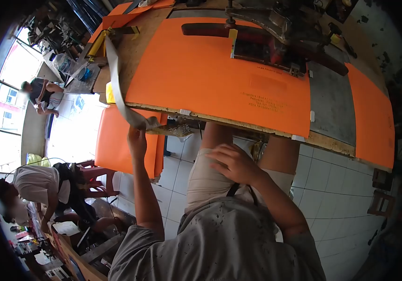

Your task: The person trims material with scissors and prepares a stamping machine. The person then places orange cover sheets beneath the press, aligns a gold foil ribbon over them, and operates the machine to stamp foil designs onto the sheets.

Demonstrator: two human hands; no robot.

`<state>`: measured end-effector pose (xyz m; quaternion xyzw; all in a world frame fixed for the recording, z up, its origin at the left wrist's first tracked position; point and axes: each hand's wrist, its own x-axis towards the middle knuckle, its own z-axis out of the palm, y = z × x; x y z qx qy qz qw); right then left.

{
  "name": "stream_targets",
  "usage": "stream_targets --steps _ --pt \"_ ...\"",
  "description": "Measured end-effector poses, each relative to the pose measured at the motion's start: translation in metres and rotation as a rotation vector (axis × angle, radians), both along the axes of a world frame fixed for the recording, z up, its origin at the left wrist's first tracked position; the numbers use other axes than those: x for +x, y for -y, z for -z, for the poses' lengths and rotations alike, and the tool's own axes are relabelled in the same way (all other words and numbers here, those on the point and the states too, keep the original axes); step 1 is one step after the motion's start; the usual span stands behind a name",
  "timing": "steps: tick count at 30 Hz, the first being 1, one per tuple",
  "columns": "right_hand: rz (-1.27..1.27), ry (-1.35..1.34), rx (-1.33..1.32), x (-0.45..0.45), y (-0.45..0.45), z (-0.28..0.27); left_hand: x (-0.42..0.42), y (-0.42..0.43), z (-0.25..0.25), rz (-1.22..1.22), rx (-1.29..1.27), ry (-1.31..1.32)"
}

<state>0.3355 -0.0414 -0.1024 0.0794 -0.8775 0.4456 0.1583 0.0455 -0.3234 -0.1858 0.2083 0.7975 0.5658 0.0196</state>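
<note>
My left hand [136, 138] is closed on a long pale foil strip [116, 84] at the front left edge of the table. The strip runs up to a yellow roll [98, 44] and its crumpled end hangs beside the hand. My right hand [231, 161] rests over my thigh with its fingers apart, holding nothing. On the table lies a large orange sheet [187, 70] with gold lettering at its right part. A dark metal press [276, 37] stands over its back edge. Further right is another orange sheet [374, 117] beside a grey plate [332, 103].
Below the table at the left, orange sheets [116, 140] stand stacked. A person in a light shirt [39, 182] bends over work at the lower left; another person [44, 93] sits near the windows. Red stools [100, 180] stand behind.
</note>
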Motion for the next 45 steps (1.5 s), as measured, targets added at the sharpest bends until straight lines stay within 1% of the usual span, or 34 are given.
stream_targets --steps 2,3,5,7,9,11,13,14,15,16,18,19,20,21,22,23,24,26,28,29,30,32,34,35,36,38,39,42,43,44,45 --pt "-0.041 0.070 0.005 -0.035 0.016 0.027 0.019 -0.004 -0.030 -0.098 -0.052 -0.017" --pt "-0.062 0.097 0.010 -0.056 0.025 0.046 0.031 -0.007 -0.046 -0.109 -0.004 -0.007" --pt "-0.086 0.033 0.022 -0.097 0.045 0.076 0.055 -0.009 -0.079 -0.131 0.093 0.010" --pt "-0.062 -0.035 0.023 -0.131 0.069 0.105 0.068 0.001 -0.106 -0.104 0.116 0.062" --pt "-0.077 -0.062 -0.002 -0.161 0.096 0.122 0.072 0.011 -0.127 -0.074 0.179 0.076" --pt "-0.131 -0.043 -0.053 -0.184 0.122 0.130 0.072 0.021 -0.153 -0.091 0.202 0.108" --pt "-0.294 0.044 -0.046 -0.196 0.138 0.139 0.074 0.023 -0.180 -0.103 0.272 0.150" --pt "-0.371 0.088 -0.037 -0.199 0.141 0.142 0.072 0.025 -0.190 -0.148 0.318 0.160" --pt "-0.449 0.236 -0.050 -0.193 0.143 0.134 0.065 0.030 -0.198 -0.188 0.367 0.169" --pt "-0.464 0.298 -0.059 -0.183 0.144 0.131 0.060 0.033 -0.207 -0.226 0.415 0.182" --pt "-0.645 0.418 -0.074 -0.165 0.139 0.122 0.048 0.029 -0.229 -0.287 0.453 0.158" --pt "-0.629 0.474 -0.079 -0.149 0.133 0.108 0.041 0.026 -0.238 -0.311 0.457 0.107" --pt "-0.615 0.532 -0.086 -0.125 0.124 0.092 0.032 0.035 -0.241 -0.274 0.438 0.070" --pt "-0.660 0.366 -0.122 -0.103 0.113 0.081 0.022 0.044 -0.244 -0.237 0.421 0.032" --pt "-0.701 0.201 -0.154 -0.079 0.098 0.067 0.022 0.036 -0.255 -0.246 0.499 0.056" --pt "-0.690 0.189 -0.185 -0.051 0.080 0.037 0.012 0.052 -0.252 -0.109 0.474 0.034" --pt "-0.678 0.180 -0.216 -0.023 0.060 0.002 0.020 0.035 -0.258 -0.176 0.454 -0.063" --pt "-0.675 0.215 -0.199 0.030 0.017 -0.052 0.022 0.029 -0.265 -0.131 0.324 -0.088" --pt "-0.605 0.140 -0.179 0.082 -0.021 -0.093 0.036 0.007 -0.268 -0.098 0.247 -0.068" --pt "-0.553 0.141 -0.218 0.111 -0.036 -0.103 0.041 -0.004 -0.267 -0.081 0.209 -0.058" --pt "-0.501 0.142 -0.256 0.138 -0.049 -0.114 0.043 -0.010 -0.263 0.042 0.155 -0.045" --pt "-0.435 0.277 -0.283 0.175 -0.073 -0.151 0.066 -0.052 -0.261 0.059 0.079 -0.091" --pt "-0.393 0.276 -0.238 0.205 -0.094 -0.176 0.073 -0.079 -0.248 0.158 0.023 -0.086" --pt "-0.372 0.274 -0.216 0.219 -0.104 -0.183 0.073 -0.089 -0.245 0.220 -0.048 -0.094" --pt "-0.275 0.303 -0.227 0.235 -0.114 -0.186 0.076 -0.100 -0.241 0.188 -0.111 -0.110" --pt "-0.082 0.356 -0.251 0.268 -0.129 -0.189 0.076 -0.119 -0.236 0.198 -0.183 -0.252" --pt "0.019 0.355 -0.285 0.280 -0.135 -0.185 0.075 -0.125 -0.238 0.217 -0.260 -0.259" --pt "0.309 0.382 -0.361 0.306 -0.153 -0.166 0.057 -0.134 -0.223 0.223 -0.286 -0.512" --pt "0.395 0.417 -0.375 0.312 -0.157 -0.161 0.047 -0.137 -0.217 0.222 -0.226 -0.555" --pt "0.480 0.450 -0.389 0.317 -0.162 -0.157 0.034 -0.136 -0.214 0.188 -0.317 -0.694" --pt "0.506 0.459 -0.346 0.321 -0.168 -0.153 0.022 -0.137 -0.214 0.163 -0.301 -0.791"
